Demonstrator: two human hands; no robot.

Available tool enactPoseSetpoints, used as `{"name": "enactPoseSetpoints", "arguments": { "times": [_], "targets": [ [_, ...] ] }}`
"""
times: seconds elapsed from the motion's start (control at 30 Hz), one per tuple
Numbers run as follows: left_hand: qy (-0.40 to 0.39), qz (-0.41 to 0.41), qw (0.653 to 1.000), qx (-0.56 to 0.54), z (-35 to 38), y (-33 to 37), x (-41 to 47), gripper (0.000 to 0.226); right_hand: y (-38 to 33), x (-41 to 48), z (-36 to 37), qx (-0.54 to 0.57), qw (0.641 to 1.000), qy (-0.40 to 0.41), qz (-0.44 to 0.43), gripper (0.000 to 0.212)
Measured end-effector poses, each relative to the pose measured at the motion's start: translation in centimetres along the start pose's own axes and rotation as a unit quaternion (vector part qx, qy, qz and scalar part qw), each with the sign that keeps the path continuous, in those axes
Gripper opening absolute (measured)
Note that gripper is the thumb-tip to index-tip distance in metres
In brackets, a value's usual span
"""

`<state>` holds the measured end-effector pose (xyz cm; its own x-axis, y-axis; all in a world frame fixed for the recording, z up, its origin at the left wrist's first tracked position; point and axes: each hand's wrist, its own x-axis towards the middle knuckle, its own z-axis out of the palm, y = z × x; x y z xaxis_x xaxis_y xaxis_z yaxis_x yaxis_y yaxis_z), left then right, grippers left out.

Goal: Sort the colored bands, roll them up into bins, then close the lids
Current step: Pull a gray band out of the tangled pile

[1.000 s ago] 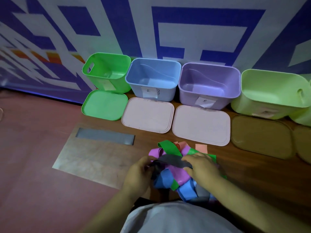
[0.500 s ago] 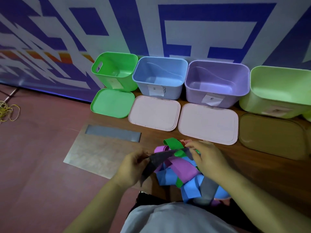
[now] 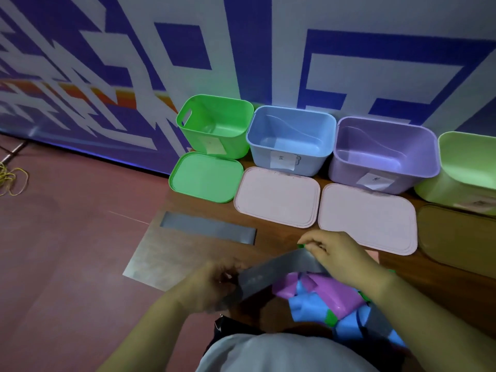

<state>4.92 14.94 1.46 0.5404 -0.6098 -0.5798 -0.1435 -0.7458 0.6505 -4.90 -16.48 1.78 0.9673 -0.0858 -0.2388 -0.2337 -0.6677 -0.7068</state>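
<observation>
A grey band (image 3: 271,272) is stretched between my two hands above a tangled pile of purple, blue and green bands (image 3: 322,294). My left hand (image 3: 212,285) grips its lower left end. My right hand (image 3: 341,253) pinches its upper right end. Along the wall stand open bins: green (image 3: 214,124), blue (image 3: 292,138), purple (image 3: 383,151) and light green (image 3: 469,167). Their lids lie flat in front: green (image 3: 206,177), two pale pink lids (image 3: 276,197) (image 3: 367,218) and a brown one (image 3: 456,234).
A second grey band (image 3: 208,228) lies flat on a thin metal sheet (image 3: 161,253) to the left of the pile. A yellow cord (image 3: 10,175) lies on the red floor at the far left. The patterned wall stands just behind the bins.
Both hands have lifted the grey band out of the pile and pulled it out longer, left hand lower left, right hand up right. The camera has swung a little to the left.
</observation>
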Motion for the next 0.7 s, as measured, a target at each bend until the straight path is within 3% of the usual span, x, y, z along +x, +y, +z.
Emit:
{"name": "enactPoseSetpoints", "arguments": {
  "times": [0.13,0.3,0.47,0.57,0.7],
  "targets": [
    [0.001,0.003,0.999,-0.041,-3.1,-3.7,-0.8,0.039,-2.4,2.6,2.4,0.028,0.999,0.024,0.035,0.019],
    [0.043,-0.021,0.996,-0.081,-7.9,-7.7,-0.9,0.036,-5.1,6.0,6.0,0.09,0.993,-0.027,0.072,0.017],
    [0.148,-0.031,0.988,0.022,-12.2,-11.8,1.2,0.018,-7.1,8.6,9.1,0.178,0.975,-0.02,0.132,0.02],
    [0.169,-0.044,0.984,0.035,-14.5,-12.9,3.0,0.015,-7.5,9.7,10.5,0.172,0.972,-0.009,0.16,0.018],
    [0.139,-0.047,0.989,0.033,-16.5,-13.5,5.8,0.016,-7.7,10.8,12.0,0.114,0.977,0.032,0.176,0.021]
  ]
}}
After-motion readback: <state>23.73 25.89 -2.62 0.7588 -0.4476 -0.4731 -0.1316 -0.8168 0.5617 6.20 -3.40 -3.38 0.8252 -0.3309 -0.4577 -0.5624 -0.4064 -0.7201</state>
